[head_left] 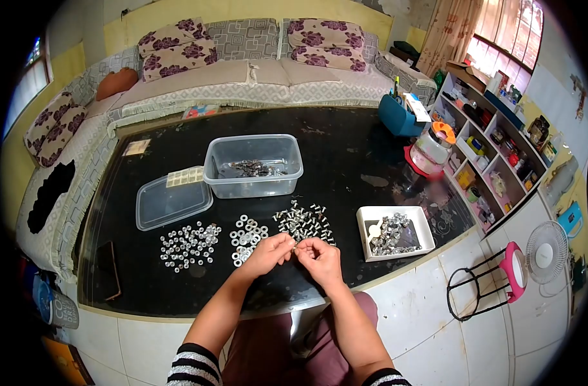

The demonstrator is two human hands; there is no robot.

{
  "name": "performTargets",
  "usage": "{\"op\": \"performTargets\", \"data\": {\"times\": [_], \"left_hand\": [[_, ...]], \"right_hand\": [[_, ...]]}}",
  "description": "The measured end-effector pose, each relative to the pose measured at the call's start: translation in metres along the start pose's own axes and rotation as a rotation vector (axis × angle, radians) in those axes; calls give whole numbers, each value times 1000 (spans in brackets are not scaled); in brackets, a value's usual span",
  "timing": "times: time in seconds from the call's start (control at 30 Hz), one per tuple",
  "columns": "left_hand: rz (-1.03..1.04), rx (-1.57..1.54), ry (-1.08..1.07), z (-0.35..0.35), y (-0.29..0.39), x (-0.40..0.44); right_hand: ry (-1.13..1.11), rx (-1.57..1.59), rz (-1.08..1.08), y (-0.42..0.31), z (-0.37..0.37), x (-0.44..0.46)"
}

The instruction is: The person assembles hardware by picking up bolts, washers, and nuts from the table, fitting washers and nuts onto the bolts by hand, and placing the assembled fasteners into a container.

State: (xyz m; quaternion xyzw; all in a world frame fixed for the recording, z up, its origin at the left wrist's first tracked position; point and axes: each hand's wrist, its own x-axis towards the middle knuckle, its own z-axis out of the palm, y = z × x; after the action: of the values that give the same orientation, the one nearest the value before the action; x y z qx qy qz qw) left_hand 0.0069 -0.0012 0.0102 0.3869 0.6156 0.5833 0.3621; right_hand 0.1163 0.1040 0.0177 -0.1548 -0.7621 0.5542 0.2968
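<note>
My left hand (272, 254) and my right hand (319, 258) meet over the near part of the black table (345, 161), fingertips pinched together. A tiny piece of metal hardware shows between them, too small and too covered to name. Just beyond the hands lies a pile of short bolts (307, 223). Flat washers (247, 235) are spread beside my left hand, and further left sits a scatter of small nuts (189, 246). To the right, a white box (366, 253) contains metal bolt pieces (395, 235) and a small pale scoop-like item (374, 229).
A clear plastic tub (254, 188) with dark hardware inside stands behind the piles, its lid (173, 204) lying to the left. A phone-like dark object (108, 271) rests at the left edge. A blue holder (400, 116) and jar (430, 153) stand at the far right.
</note>
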Motion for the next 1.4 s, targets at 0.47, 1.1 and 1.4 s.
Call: {"op": "performTargets", "data": {"times": [0.47,1.1,1.4], "left_hand": [[46,-43,42,0,6,-1],[16,40,48,-2,-6,2],[8,117,24,-3,-5,1]], "right_hand": [[3,7,3,-4,-1,0],[1,-19,-19,-1,-1,0],[-7,-17,-42,2,1,-1]]}}
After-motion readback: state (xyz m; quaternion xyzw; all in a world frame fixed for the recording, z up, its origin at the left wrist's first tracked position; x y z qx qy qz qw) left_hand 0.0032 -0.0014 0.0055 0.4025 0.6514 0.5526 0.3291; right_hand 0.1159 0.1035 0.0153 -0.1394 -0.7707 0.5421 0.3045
